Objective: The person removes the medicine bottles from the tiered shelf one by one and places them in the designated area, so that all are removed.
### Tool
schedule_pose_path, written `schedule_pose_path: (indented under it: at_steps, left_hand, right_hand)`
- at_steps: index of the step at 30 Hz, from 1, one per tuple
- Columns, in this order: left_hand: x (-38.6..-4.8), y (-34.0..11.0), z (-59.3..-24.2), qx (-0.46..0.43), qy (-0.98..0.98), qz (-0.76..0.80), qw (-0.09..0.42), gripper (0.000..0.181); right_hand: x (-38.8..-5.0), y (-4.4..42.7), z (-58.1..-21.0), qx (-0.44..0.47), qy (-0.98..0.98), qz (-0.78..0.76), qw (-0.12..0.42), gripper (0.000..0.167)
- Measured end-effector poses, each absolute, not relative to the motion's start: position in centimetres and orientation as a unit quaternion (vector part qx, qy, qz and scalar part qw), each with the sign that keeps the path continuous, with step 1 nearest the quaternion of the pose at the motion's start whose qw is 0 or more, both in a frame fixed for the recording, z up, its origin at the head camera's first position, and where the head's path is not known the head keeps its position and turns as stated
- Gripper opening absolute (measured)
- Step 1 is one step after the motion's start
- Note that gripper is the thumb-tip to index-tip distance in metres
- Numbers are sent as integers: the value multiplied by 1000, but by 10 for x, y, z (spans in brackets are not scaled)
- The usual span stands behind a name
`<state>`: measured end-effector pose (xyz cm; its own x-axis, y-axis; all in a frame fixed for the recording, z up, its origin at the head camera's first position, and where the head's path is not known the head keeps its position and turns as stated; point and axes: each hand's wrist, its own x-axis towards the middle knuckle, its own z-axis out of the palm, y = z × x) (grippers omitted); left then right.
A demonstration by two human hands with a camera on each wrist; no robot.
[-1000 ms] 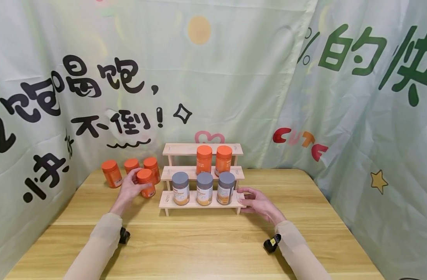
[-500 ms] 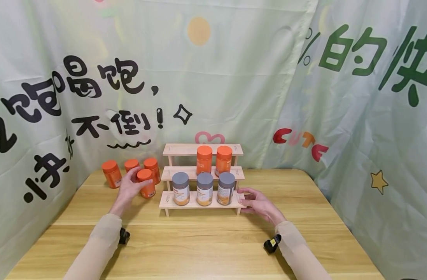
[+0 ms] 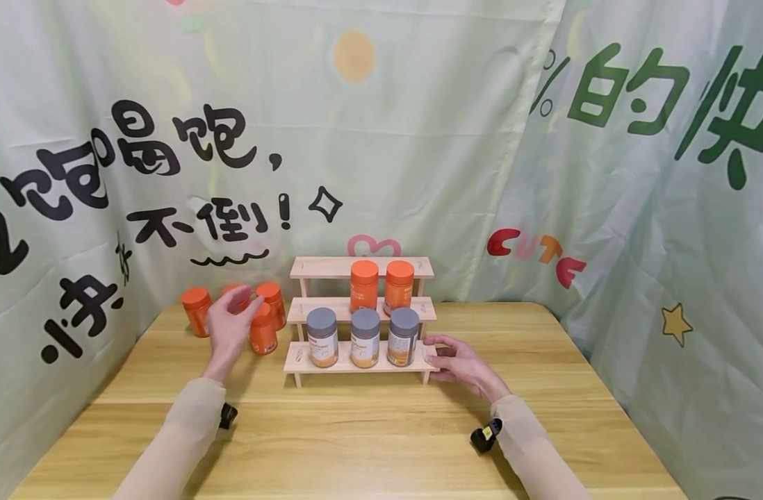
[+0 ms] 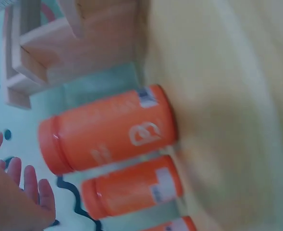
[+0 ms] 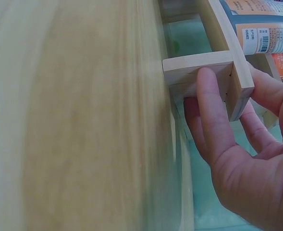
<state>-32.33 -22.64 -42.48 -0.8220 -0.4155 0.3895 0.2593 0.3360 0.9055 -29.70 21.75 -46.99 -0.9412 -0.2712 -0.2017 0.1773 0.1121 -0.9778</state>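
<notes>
The left hand [image 3: 228,332] is raised just above and left of the nearest orange jar [image 3: 264,335], its fingers relaxed and holding nothing; the left wrist view shows this hand [image 4: 21,197] apart from the orange jar [image 4: 107,127]. My right hand [image 3: 465,364] grips the right end of the bottom tier of a three-tier wooden shelf [image 3: 350,369], with fingers around the board and leg [image 5: 199,72]. Three grey-lidded jars [image 3: 365,338] stand on the bottom tier, and two orange jars [image 3: 365,286] on the middle tier.
Behind and beside the left hand stand more orange jars [image 3: 197,312], one partly hidden by the fingers. The wooden table [image 3: 356,444] extends in front of the shelf. A printed curtain [image 3: 419,173] hangs behind and at both sides.
The left hand has let go of the nearest orange jar and moved up and slightly left; that jar stays on the table. My right hand has kept its grip on the shelf.
</notes>
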Motion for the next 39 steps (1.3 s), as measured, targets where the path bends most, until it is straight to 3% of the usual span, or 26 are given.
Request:
schedule_pose_path:
  at_steps: [4,8,12,22,35,39]
  left_hand:
    - [-324,-213,-413,32,-753,-571,324,24]
    - [-327,-201,-402,19,-750,-586,306,20]
    - [-328,-190,-394,22,-738,-618,270,21]
    - [-331,-158,-377,14,-672,-730,123,30]
    - [-337,-130,-356,-62,-720,-690,38,37]
    - [-338,-121,-351,-89,-740,-666,14,48]
  right_hand:
    - [-298,218,-470,-31,727,-665,170,46]
    - [-298,218,-471,-36,727,-665,169,46]
    - [-297,218,-472,-39,724,-668,168,47]
    - [-297,218,-474,-27,719,-674,168,45]
    - [-298,218,-467,-32,721,-671,169,47]
    - [-296,217,-469,-33,721,-670,171,47]
